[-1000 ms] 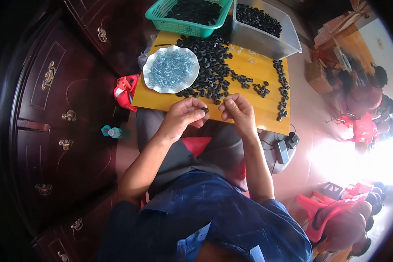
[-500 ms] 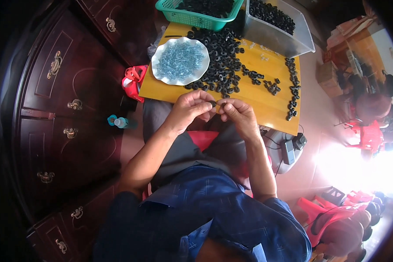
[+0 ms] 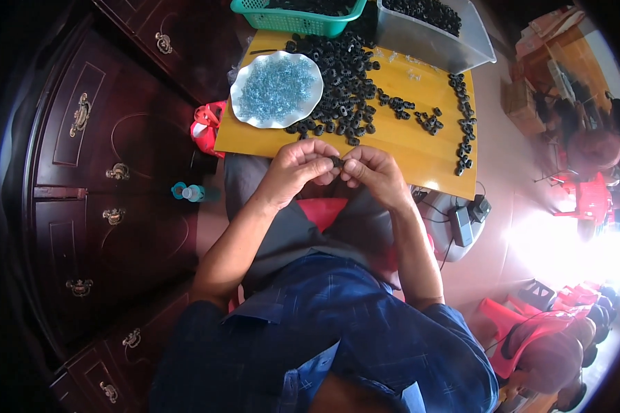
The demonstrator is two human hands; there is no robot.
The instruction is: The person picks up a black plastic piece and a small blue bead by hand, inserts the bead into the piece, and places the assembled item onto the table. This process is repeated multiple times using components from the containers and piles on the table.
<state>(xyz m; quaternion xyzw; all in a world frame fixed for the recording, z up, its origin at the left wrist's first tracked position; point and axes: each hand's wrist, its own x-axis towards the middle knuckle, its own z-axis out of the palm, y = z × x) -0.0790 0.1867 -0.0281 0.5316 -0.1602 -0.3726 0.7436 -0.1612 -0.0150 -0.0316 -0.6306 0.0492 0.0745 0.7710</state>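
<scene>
My left hand (image 3: 297, 169) and my right hand (image 3: 373, 173) meet at the near edge of a yellow wooden table (image 3: 420, 155). Between their fingertips they pinch a small black part (image 3: 337, 162). Just beyond the hands lies a heap of black ring-shaped parts (image 3: 344, 93). To its left a white plate (image 3: 248, 117) holds small pale blue pieces (image 3: 275, 88). A line of black parts (image 3: 464, 131) runs down the table's right side.
A green basket (image 3: 282, 19) and a clear plastic bin (image 3: 434, 41), both with black parts, stand at the table's far edge. A dark wooden cabinet (image 3: 96, 179) fills the left. Red plastic stools (image 3: 530, 323) and a power strip (image 3: 461, 224) lie at the right.
My hands have come together from the table edge toward my lap, now pinching one small black part between them. The view has tilted slightly.
</scene>
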